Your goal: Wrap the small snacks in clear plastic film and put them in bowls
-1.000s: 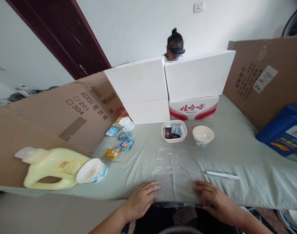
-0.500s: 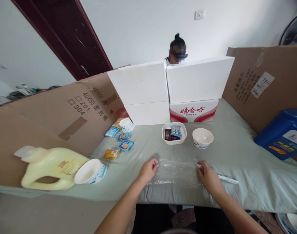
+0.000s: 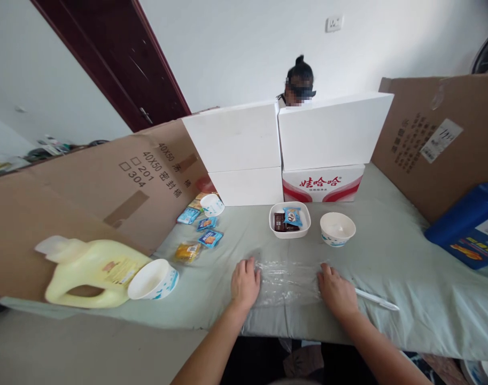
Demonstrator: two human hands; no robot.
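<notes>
A clear sheet of plastic film [image 3: 288, 277] lies folded on the pale green cloth [image 3: 408, 267] in front of me. My left hand [image 3: 245, 282] rests palm down on the film's left edge, fingers flat. At the film's right edge my right hand [image 3: 337, 289] presses down the same way. Just beyond the film stand a white rectangular dish [image 3: 289, 220] holding snack packets and a white round bowl [image 3: 337, 229]. A white pen [image 3: 377, 299] lies right beside my right hand.
A yellow jug [image 3: 92, 270] lies on its side at the left, next to a tipped paper bowl [image 3: 153, 278]. Several snack packets [image 3: 206, 231] and a cup [image 3: 212, 204] sit by the cardboard wall. White boxes [image 3: 284, 144] stand behind, a person beyond them. A blue container [image 3: 470, 224] sits right.
The film was spread long toward me a second ago; it is folded shorter now. Both hands went forward, pinched its far edge, and now lie flat on it.
</notes>
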